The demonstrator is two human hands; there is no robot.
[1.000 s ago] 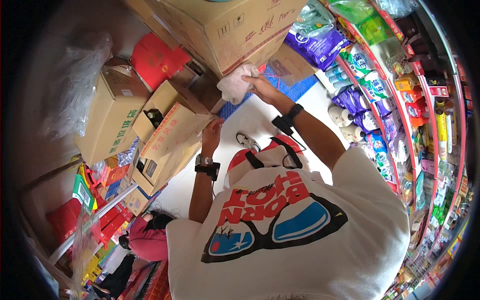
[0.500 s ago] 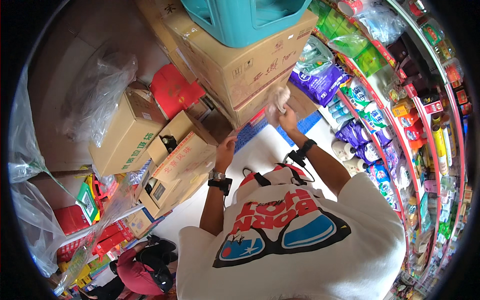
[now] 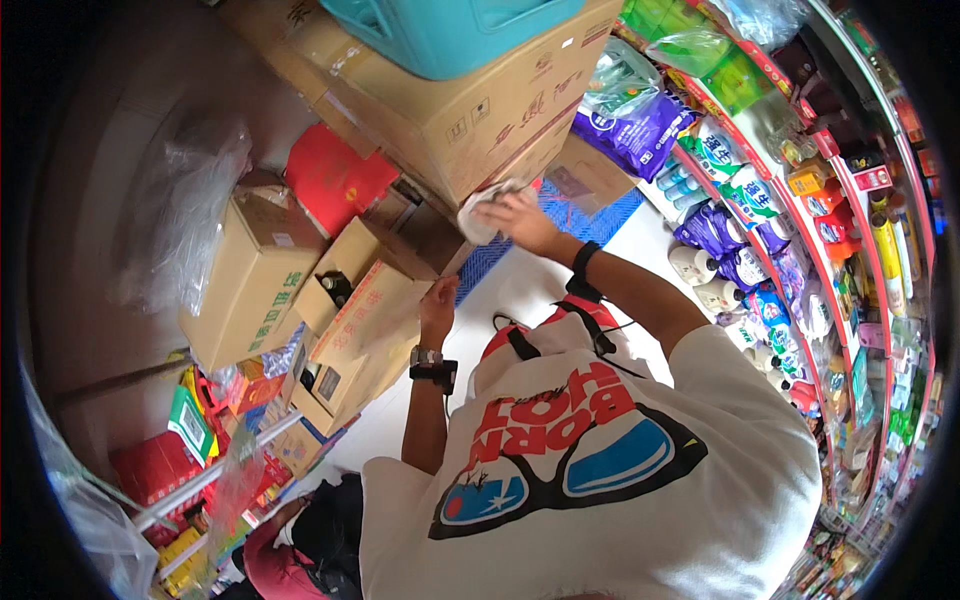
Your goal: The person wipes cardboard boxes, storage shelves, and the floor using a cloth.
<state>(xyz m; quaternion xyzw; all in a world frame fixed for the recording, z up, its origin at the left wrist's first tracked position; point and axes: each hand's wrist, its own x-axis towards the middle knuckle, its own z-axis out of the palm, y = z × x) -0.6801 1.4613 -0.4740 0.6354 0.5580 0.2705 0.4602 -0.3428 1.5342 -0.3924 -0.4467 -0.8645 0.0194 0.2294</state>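
My right hand (image 3: pixel 518 218) presses a crumpled pale cloth (image 3: pixel 478 222) against the lower edge of a tall brown carton (image 3: pixel 500 130). Its fingers lie over the cloth and partly cover it. Lower and to the left, my left hand (image 3: pixel 437 302) hovers beside an open carton (image 3: pixel 365 310), fingers curled in; anything inside them is hidden. Dark bottle tops (image 3: pixel 336 287) show in that open carton. A turquoise plastic stool or crate (image 3: pixel 440 40) rests on top of the tall carton.
Blue mesh matting (image 3: pixel 580 222) lies under the stack. Crowded shelves with a red-edged rail (image 3: pixel 735 195) curve along the right. At left stand another carton (image 3: pixel 245 280), a red bag (image 3: pixel 335 180) and clear plastic wrap (image 3: pixel 190 230). Another person (image 3: pixel 285 555) is at lower left.
My right hand has swung left with the cloth, from the carton's right side to its lower corner. My left hand has shifted slightly down and left, its fingers more curled.
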